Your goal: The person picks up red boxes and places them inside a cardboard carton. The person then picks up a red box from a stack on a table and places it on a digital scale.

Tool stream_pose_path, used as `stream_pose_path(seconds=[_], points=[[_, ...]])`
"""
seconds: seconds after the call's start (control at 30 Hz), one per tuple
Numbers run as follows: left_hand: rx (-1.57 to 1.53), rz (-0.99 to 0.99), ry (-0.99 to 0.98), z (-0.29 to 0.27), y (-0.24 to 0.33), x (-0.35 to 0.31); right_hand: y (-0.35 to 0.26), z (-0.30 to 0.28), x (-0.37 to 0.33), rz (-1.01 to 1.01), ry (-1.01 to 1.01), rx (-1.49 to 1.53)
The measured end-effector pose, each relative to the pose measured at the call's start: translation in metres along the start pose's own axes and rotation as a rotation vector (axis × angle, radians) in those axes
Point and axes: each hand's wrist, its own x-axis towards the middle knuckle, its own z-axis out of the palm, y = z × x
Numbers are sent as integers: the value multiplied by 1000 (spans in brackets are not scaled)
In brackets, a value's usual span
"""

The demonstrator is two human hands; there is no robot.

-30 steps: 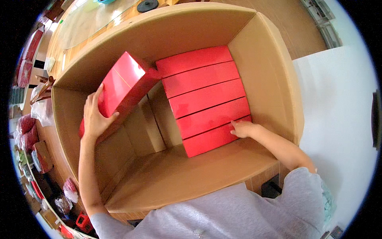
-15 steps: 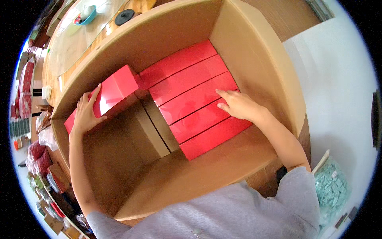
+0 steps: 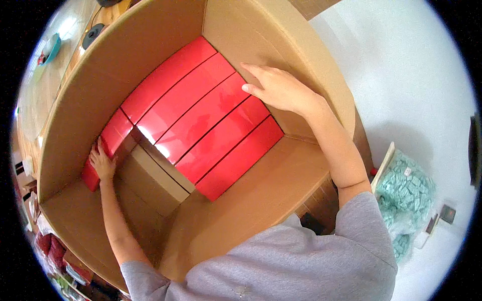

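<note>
A long red box [image 3: 120, 131] lies along the far left wall inside a large cardboard carton [image 3: 236, 215]. My left hand [image 3: 104, 164] is on the box's left end, its fingers over the top and its thumb at the near side. Several similar red boxes [image 3: 201, 113] lie side by side in the carton, their tops forming a flat surface. Above their right edge, by the carton's right wall, hovers my right hand [image 3: 281, 90], holding nothing, its thumb apart from the extended fingers.
Bare brown carton floor [image 3: 158, 173] shows between the left box and the row. Beyond the far left wall stands a wooden table with a blue bowl [image 3: 51, 49] and a dark round object [image 3: 93, 36]. A clear bag of pale green pieces [image 3: 406, 185] stands at the right.
The left red box has gone down from a raised, tilted position to level with the row. My left hand went down with it. My right hand has lifted off the row towards the right wall.
</note>
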Motion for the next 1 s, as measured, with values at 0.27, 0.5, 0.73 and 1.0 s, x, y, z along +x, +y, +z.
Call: stream_pose_path(seconds=[0.27,0.5,0.73,1.0], points=[[-105,-333,-33,8,40,-37,-27,-11,-8,-105,56,-26],[-438,-121,-602,-92,-15,-128,-68,67,-25,-540,-297,-201],[-827,-454,162,-295,4,-286,-90,79,-70,-663,-499,-266],[-701,-1109,951,-236,55,-571,-196,78,-68,-1144,20,-216]])
